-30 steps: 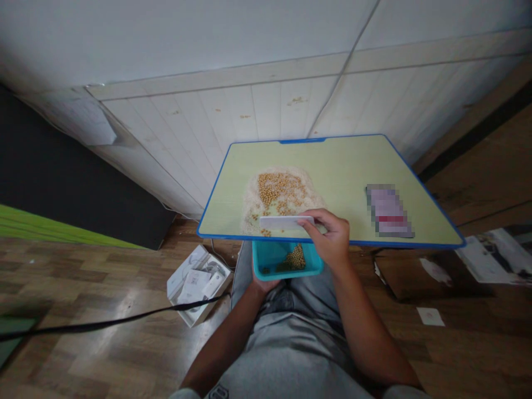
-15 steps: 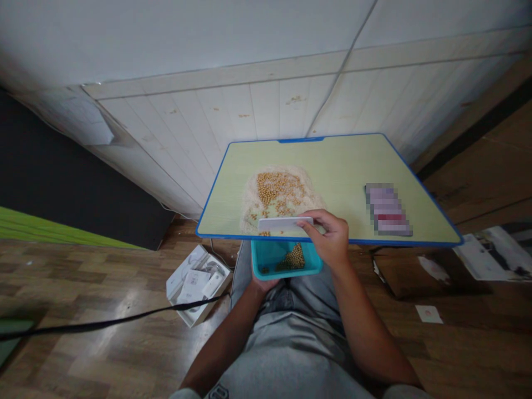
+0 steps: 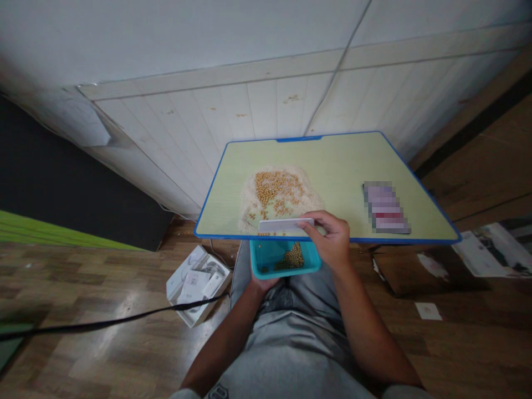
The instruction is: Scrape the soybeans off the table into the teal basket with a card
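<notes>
In my right hand (image 3: 330, 235) I pinch a flat white strip (image 3: 279, 225) on edge, just above the table's front rim. Small round golden-tan beans (image 3: 266, 191), which look like soybeans, lie on the table among pale rice-like grains (image 3: 248, 202); a few beans are between the strip and the rim. My left hand (image 3: 266, 283) holds a teal plastic tray (image 3: 261, 255) from below, over my lap and under the table edge. A heap of beans rests in its right half. The tray hides most of my left fingers.
The small table (image 3: 341, 160) has a blue rim and stands against the white panelled wall (image 3: 187, 127). On its right lies a phone-shaped, blurred-out object (image 3: 386, 208). An open white box (image 3: 199, 285) and a cardboard box (image 3: 407, 274) are on the floor.
The strip has moved slightly toward the table's front edge, with several beans now along the rim in front of it. One bean shows near the tray's upper left. My left hand stays in place.
</notes>
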Available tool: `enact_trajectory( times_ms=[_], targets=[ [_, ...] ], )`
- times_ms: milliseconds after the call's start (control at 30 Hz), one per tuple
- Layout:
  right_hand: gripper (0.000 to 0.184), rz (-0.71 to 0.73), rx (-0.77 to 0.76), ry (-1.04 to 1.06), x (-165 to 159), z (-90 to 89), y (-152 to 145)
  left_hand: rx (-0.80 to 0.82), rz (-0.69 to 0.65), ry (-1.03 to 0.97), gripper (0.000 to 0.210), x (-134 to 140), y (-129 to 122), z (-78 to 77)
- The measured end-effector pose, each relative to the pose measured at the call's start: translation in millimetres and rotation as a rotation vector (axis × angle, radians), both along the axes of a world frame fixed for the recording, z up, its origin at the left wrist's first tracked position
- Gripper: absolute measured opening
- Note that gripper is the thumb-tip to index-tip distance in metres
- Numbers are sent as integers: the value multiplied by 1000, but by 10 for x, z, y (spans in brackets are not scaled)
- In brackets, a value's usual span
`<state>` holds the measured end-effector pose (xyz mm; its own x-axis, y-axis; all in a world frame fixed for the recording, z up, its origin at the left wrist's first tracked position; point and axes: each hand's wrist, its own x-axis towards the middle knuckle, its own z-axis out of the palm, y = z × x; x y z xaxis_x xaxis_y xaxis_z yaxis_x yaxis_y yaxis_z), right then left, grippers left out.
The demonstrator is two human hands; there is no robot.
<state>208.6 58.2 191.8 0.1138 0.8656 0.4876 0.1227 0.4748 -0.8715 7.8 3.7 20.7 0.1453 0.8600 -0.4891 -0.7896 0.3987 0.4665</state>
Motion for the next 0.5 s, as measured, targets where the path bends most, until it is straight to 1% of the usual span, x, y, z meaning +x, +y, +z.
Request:
enact_trajectory(
  times_ms=[100,300,500],
  targets=[
    [24,-5,0,3,16,4,-12,-9,19,1,82,6,-7,15],
    [20,-9,7,-14,40,-4,-42,-21,25,-32,72,-30,-18,60],
    [14,0,20,-4,61,-23,-60,-18,6,-28,64,4,-4,0]
  ],
)
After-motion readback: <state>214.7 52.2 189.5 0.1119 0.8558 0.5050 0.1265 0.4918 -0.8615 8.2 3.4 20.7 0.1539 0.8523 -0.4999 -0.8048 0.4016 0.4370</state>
